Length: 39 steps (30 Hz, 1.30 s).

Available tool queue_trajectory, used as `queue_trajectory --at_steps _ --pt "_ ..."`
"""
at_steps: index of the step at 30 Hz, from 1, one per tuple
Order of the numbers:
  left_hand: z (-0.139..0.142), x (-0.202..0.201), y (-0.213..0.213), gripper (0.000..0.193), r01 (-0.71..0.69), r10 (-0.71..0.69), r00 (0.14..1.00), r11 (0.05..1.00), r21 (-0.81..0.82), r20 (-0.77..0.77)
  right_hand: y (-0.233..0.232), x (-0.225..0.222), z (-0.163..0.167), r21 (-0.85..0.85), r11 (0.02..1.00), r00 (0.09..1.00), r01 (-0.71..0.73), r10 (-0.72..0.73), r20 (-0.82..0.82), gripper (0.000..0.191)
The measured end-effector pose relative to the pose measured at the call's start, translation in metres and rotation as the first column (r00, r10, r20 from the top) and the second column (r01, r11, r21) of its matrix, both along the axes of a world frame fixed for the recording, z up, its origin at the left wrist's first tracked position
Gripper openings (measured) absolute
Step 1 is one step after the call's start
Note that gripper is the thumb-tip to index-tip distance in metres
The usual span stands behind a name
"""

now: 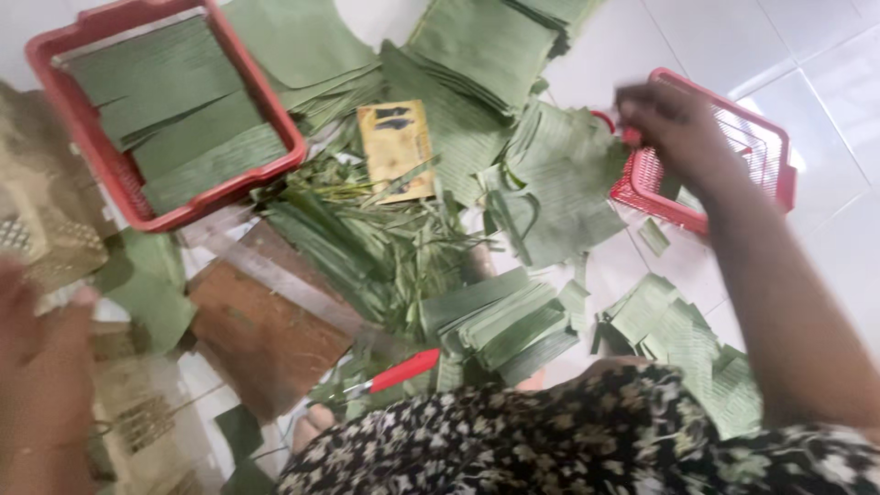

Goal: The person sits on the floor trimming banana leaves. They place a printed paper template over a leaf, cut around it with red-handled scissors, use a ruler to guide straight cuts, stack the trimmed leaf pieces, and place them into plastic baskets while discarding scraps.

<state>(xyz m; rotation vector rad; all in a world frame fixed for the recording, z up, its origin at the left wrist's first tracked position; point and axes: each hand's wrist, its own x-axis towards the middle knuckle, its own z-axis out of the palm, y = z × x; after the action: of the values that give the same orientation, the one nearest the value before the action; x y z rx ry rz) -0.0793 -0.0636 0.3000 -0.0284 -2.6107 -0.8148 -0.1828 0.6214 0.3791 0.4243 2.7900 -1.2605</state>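
- So, right hand (674,124) is closed on the rim of the small red basket (765,156), which looks nearly empty.
- Left of it, the big red tray (55,64) already holds cut leaf strips (183,119).
- Uncut leaves (559,183) are left beside the basket; left hand (41,367) is too blurred to tell its grip.

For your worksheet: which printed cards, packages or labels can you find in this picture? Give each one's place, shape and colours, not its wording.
Printed card: lies on the cut green leaves, upper middle, right of the big red basket; rectangular, yellow-orange with dark marks.
No other labels, signs or screens are visible.

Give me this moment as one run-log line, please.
right hand: gripping small red basket rim | left hand: blurred, nothing visibly held | cut banana leaves between
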Motion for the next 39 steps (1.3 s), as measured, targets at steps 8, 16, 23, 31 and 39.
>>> queue_trajectory --at_steps 8,16,23,31,39 --pt "0.034 -0.099 0.178 0.056 0.502 -0.456 0.610 0.855 0.130 0.648 0.083 0.059 -0.264 -0.116 0.632 0.601 0.766 -0.641 0.477 0.049" --pt "-0.086 -0.163 0.305 0.042 0.699 -0.513 0.538 0.715 -0.014 0.669 0.070 0.049 -0.280 0.130 0.745 0.749 0.654 -0.662 0.029 0.041" --pt "-0.199 -0.191 0.351 0.028 0.578 -0.335 0.749 0.751 -0.317 0.572 0.075 -0.028 -0.241 0.396 0.780 0.795 0.484 -0.204 -0.571 0.050" --pt "-0.254 -0.194 0.378 0.049 0.385 -0.198 0.885 0.820 -0.423 0.422 -0.038 -0.117 -0.300 -0.715 0.604 0.933 0.352 -0.161 0.323 0.053" --pt "-0.173 -0.174 0.327 0.045 0.525 -0.562 0.827 0.772 -0.358 0.003 -0.053 -0.131 -0.320 -0.619 0.558 0.823 0.554 -0.481 0.303 0.060"
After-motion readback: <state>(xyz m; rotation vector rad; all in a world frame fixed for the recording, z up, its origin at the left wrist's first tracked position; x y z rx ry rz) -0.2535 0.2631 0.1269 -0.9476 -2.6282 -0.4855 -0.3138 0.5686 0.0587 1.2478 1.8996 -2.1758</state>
